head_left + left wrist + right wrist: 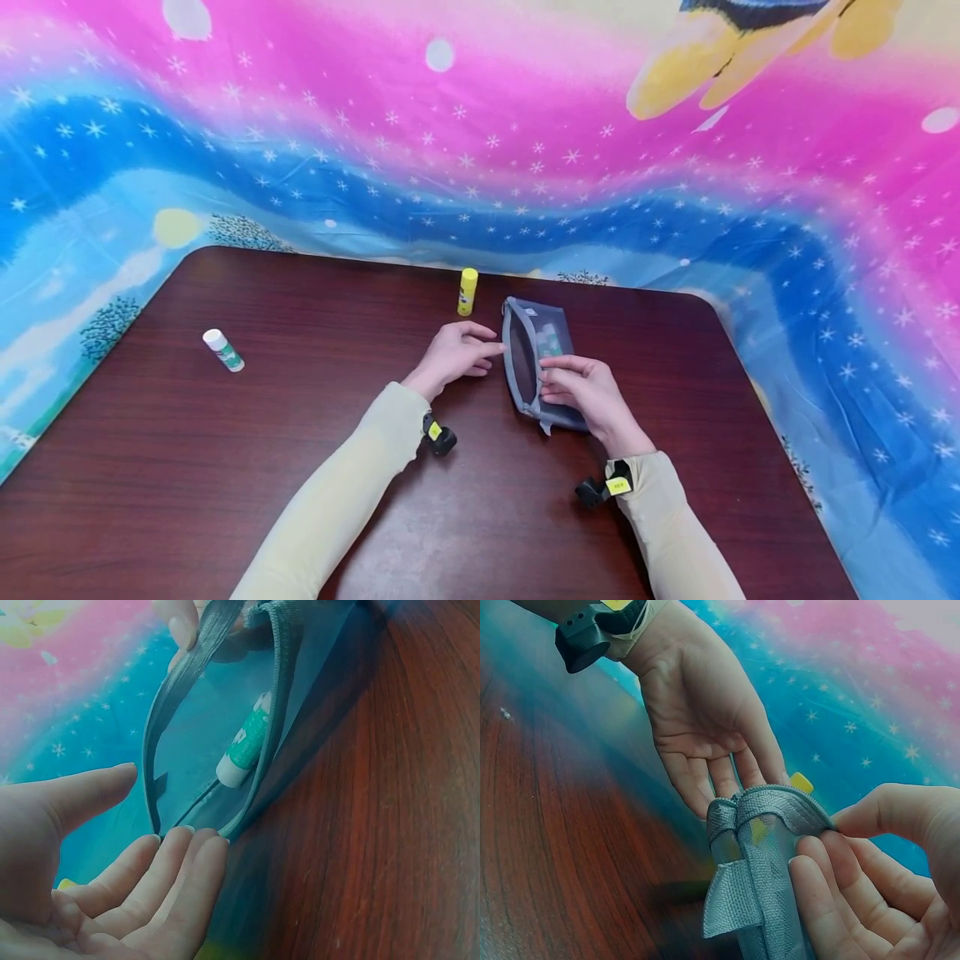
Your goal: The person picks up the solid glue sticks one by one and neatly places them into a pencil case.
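A grey mesh zipper pouch (557, 323) lies on the table with its mouth gaping to the left. My right hand (590, 393) pinches the right edge of that mouth between thumb and fingers, seen closely in the right wrist view. Opposite it, my left hand (455, 354) has its fingers extended at the pouch's left rim; whether they touch it I cannot tell. Inside the pouch rests a green-and-white glue stick (244, 742), visible in the left wrist view. Just behind my left hand stands a yellow glue stick (467, 292).
Far to the left on the dark wooden table (300, 467) is another white-and-green glue stick (224, 350). A colourful printed cloth (420, 167) hangs around the table's back and sides. Each wrist carries a small black camera (441, 437).
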Available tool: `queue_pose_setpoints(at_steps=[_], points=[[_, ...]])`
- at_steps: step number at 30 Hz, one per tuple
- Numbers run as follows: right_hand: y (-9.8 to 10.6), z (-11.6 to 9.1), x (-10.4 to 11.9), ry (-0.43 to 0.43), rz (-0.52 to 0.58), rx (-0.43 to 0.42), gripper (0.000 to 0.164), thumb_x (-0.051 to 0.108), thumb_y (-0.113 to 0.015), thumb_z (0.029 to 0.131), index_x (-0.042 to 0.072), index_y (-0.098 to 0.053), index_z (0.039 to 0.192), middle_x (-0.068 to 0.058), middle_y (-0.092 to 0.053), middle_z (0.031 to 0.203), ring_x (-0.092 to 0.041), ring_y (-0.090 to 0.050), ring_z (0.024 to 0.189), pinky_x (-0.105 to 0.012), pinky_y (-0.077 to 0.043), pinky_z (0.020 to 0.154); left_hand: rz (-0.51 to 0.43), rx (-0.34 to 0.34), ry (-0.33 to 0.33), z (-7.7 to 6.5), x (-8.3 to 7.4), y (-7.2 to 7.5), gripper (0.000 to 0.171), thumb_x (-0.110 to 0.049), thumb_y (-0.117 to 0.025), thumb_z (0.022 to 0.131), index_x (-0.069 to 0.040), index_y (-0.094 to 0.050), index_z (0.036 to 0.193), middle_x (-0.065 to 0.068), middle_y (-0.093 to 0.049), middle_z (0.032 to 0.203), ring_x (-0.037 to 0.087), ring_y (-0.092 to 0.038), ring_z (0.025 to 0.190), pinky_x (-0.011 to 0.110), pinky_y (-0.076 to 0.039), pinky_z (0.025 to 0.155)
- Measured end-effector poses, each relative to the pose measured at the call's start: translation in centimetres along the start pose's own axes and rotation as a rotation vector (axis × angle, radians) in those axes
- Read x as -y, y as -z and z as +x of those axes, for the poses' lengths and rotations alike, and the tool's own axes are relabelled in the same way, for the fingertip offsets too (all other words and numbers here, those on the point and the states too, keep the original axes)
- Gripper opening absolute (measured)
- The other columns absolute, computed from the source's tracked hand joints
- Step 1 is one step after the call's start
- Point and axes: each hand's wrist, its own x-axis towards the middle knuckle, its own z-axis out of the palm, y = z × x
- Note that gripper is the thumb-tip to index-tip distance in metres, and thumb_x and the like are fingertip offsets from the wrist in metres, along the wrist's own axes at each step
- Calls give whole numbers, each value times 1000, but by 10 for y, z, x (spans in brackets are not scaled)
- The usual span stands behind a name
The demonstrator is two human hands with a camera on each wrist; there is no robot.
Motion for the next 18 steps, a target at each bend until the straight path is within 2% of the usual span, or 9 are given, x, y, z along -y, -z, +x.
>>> queue_pose_setpoints(at_steps=[6,18], points=[[0,0,-1,4,2,-3,32,6,-68,96,-10,-66,124,-10,-73,94,-20,-72,74,-38,-62,77,1,-9,-14,-2,0,8,47,-22,-82,89,0,-64,126,13,-74,107,36,-71,99,38,-61,83],[1,0,-2,9,8,8,33,5,-68,95,-10,-66,124,-10,-73,95,-20,-72,75,-38,-62,78,-27,-26,-51,-9,-5,27,52,-21,-82,89,-1,-62,133,14,-72,115,39,-68,108,39,-59,89]])
